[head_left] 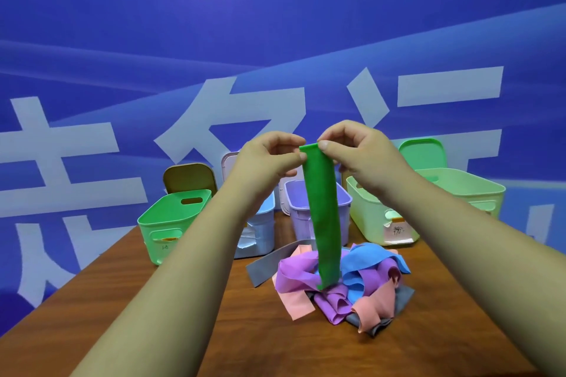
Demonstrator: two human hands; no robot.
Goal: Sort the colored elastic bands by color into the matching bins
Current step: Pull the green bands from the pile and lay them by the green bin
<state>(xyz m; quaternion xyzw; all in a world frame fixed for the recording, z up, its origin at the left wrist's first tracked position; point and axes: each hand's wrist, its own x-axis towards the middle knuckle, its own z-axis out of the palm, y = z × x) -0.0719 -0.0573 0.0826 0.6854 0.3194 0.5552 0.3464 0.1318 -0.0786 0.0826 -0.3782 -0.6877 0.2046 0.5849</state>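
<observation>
Left hand [269, 159] and right hand [358, 156] pinching green band [324, 223], partly hiding purple bin [297, 217], above pile [367, 280]

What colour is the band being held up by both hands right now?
Green: the band hangs from both hands' pinch, seen in the head view.
</observation>
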